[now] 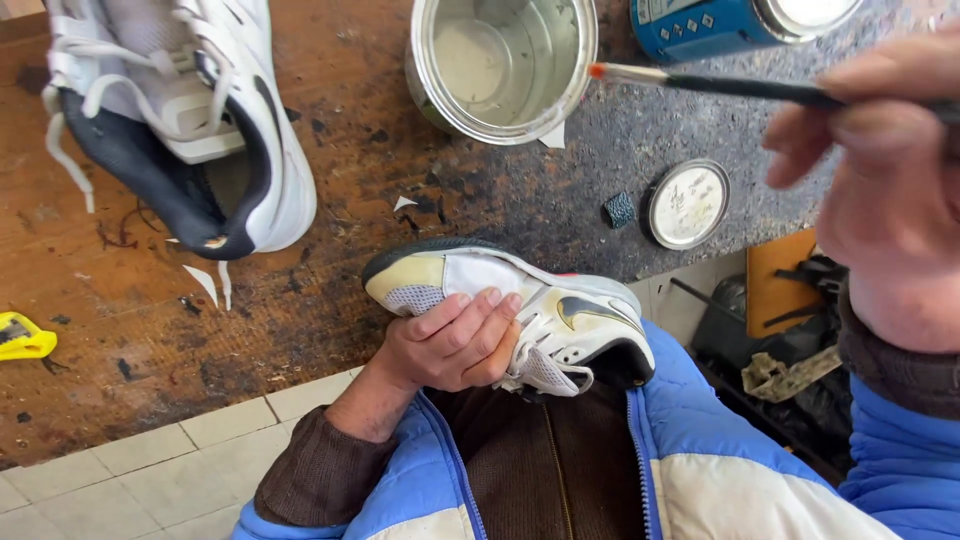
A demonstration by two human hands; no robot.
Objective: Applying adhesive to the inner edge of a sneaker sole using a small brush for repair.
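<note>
The white sports shoe with a yellowed toe cap, grey mesh panels and a dark curved side mark (520, 315) lies on its side against the person's chest, just below the near edge of the worn brown wooden desk (200, 300), sole rim turned up toward the camera; held this way, the toe and sole edge seem to face the brush. The left hand (455, 345) wraps over the shoe's middle, fingers (487, 305) curled and pressed onto the upper, which appears to steady it against the blue and white padded jacket (690, 470). To the right of the shoe and higher, the right hand (885, 190) is closed in a pinch round the dark handle of a thin paintbrush with an orange-tipped ferrule (700, 82); the brush points left, its tip hovering beside the rim of the open silver metal tin (505, 60) that stands on the desk well above the shoe, within easy reach for dipping. The tin's round flat lid (688, 203) lies on the dark speckled mat up and right of the shoe, a small dark scrap (620, 209) just beside it. A blue can (720, 25) rests beyond. Far up and left of the held shoe, a matching white shoe with loose laces and dark lining (190, 110) sits on the desk, and a yellow object (22, 336) lies at the desk's left edge.
</note>
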